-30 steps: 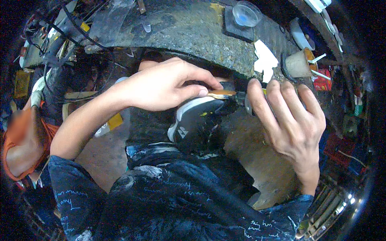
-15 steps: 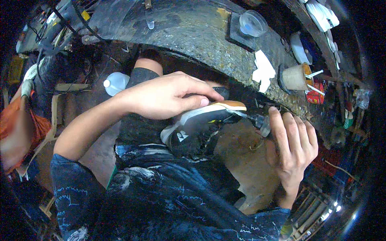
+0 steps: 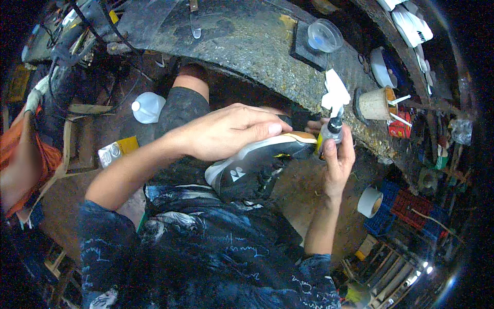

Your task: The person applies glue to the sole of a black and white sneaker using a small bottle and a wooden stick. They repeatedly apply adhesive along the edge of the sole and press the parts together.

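Observation:
A dark sports shoe (image 3: 242, 174) with a white midsole lies across my lap, its brown sole (image 3: 301, 137) turned upward and its toe to the right. My left hand (image 3: 234, 129) is laid over the sole from the left and holds the shoe, thumb along the near edge; the far fingers are partly hidden. Beside the toe, my right hand (image 3: 337, 149) grips a small clear bottle (image 3: 331, 135) with a black cap, thumb on the near side. The bottle stands nearly upright, nozzle up, apart from the sole.
A worn workbench (image 3: 247, 56) runs across the top, carrying a clear plastic tub (image 3: 325, 36), white scraps (image 3: 335, 90) and a dirty cup (image 3: 375, 104) with sticks. A white jug (image 3: 149, 108) stands left; a tape roll (image 3: 370, 202) lies right. Another person's orange garment (image 3: 36, 159) shows far left.
My right hand has moved left and turned over, bringing the bottle from lying near the toe to upright. My left hand has slid slightly right along the sole.

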A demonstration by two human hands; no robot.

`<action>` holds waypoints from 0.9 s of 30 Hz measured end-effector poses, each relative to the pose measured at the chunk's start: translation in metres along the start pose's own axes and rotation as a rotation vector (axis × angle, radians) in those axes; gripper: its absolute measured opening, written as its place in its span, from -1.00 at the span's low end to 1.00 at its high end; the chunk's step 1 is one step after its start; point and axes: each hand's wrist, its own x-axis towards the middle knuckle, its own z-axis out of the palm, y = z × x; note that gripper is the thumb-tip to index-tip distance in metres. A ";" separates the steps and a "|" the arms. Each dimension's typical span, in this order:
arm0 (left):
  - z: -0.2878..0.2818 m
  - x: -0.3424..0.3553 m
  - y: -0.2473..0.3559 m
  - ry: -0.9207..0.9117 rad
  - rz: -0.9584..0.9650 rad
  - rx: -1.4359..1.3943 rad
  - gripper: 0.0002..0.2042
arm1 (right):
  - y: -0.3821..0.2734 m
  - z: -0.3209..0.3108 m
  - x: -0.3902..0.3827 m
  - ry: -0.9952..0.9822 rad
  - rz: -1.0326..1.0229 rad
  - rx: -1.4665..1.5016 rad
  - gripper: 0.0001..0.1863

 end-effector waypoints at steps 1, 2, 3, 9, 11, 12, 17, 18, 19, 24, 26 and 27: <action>0.003 -0.001 -0.003 0.027 -0.030 -0.056 -0.44 | 0.005 0.000 -0.002 0.025 -0.002 0.037 -0.44; 0.007 -0.001 -0.007 0.053 -0.059 -0.113 -0.40 | 0.010 0.000 -0.003 0.046 0.013 0.069 -0.44; 0.015 0.000 -0.012 0.118 -0.080 -0.220 -0.35 | 0.013 -0.002 -0.005 0.028 -0.014 0.073 -0.43; 0.041 0.020 -0.047 -0.052 -0.001 -0.320 -0.30 | 0.018 -0.022 -0.028 0.005 -0.036 0.034 -0.38; 0.054 0.025 -0.059 -0.103 0.034 -0.370 -0.25 | 0.016 -0.026 -0.034 0.024 -0.020 -0.007 -0.36; 0.059 0.026 -0.063 -0.128 -0.006 -0.427 -0.25 | 0.016 -0.026 -0.035 0.035 -0.015 -0.020 -0.35; 0.054 0.018 -0.068 -0.092 -0.061 -0.529 -0.22 | -0.007 -0.028 0.003 0.027 -0.066 -0.162 -0.34; 0.046 0.014 -0.064 -0.040 -0.035 -0.520 -0.20 | -0.011 -0.020 0.019 0.045 -0.157 -0.132 -0.45; 0.037 0.011 -0.057 0.055 0.023 -0.440 -0.18 | -0.016 -0.010 0.034 0.058 -0.137 -0.064 -0.48; -0.019 -0.042 -0.006 0.054 -0.109 -0.522 -0.10 | -0.021 0.087 0.127 -0.108 -0.261 0.122 -0.50; -0.023 -0.063 0.008 0.076 -0.112 -0.382 -0.16 | -0.010 0.128 0.160 -0.101 -0.333 -0.033 -0.50; -0.021 -0.072 0.011 0.081 -0.208 -0.394 -0.20 | -0.003 0.146 0.174 -0.083 -0.338 -0.067 -0.48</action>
